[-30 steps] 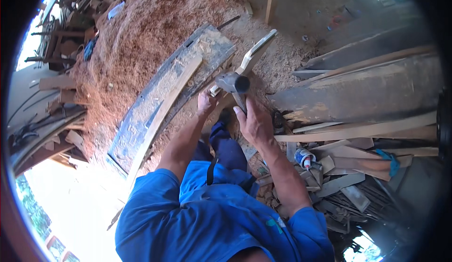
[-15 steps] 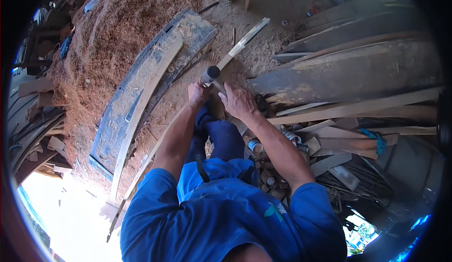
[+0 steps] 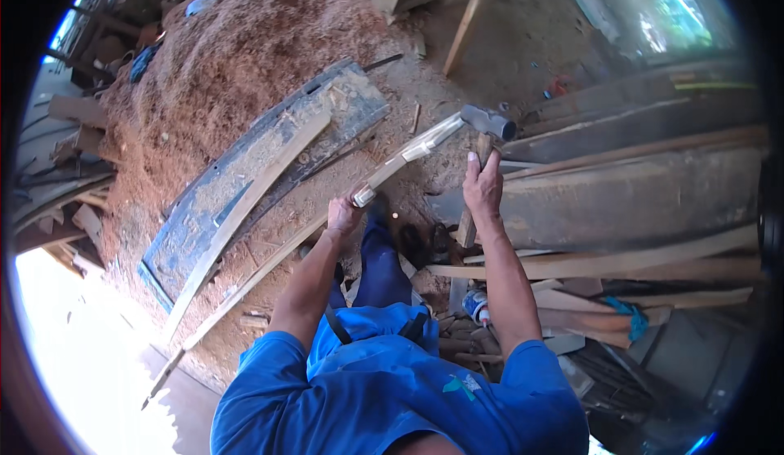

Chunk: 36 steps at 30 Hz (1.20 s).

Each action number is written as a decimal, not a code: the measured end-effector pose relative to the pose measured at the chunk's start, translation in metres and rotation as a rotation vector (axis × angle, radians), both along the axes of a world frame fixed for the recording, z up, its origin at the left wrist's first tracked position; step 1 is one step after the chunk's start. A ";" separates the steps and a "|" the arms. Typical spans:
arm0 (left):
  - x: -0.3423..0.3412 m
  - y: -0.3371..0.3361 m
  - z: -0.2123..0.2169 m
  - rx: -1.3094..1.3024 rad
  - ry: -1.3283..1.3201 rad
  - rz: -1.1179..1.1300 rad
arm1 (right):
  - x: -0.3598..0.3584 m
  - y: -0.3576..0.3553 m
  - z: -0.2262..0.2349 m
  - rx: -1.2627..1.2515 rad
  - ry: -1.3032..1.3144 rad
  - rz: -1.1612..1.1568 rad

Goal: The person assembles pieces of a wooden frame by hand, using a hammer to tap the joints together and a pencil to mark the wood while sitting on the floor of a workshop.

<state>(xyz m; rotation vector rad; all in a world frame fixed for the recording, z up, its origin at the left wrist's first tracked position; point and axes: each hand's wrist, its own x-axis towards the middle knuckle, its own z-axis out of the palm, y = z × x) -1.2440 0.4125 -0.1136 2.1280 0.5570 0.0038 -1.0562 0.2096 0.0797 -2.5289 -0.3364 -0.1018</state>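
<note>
My right hand (image 3: 483, 184) is closed round the wooden handle of a hammer (image 3: 488, 122), thumb up along the shaft. The hammer's heavy dark head is raised beside the far end of a long thin wooden strip (image 3: 306, 230). The strip runs slantwise from lower left to upper middle, with pale patches on its far part. My left hand (image 3: 343, 216) grips this strip near its middle, next to a small whitish piece (image 3: 364, 196) on it. Whether that piece is fixed to the strip, I cannot tell.
Left of the strip, a curved board (image 3: 253, 189) lies on a worn blue-grey panel (image 3: 192, 214). Behind it rises a heap of reddish shavings (image 3: 237, 55). Long planks (image 3: 596, 202) are stacked at the right. A can (image 3: 475, 304) and scrap wood lie near my legs.
The hammer has moved from close by my left hand up and away to the right, with my right hand on its handle. My left hand has shifted slightly nearer; the whole view has tilted.
</note>
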 end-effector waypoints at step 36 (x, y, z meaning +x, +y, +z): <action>-0.030 -0.032 -0.044 -0.035 -0.123 0.443 | -0.029 0.438 -0.281 -0.602 -0.185 1.425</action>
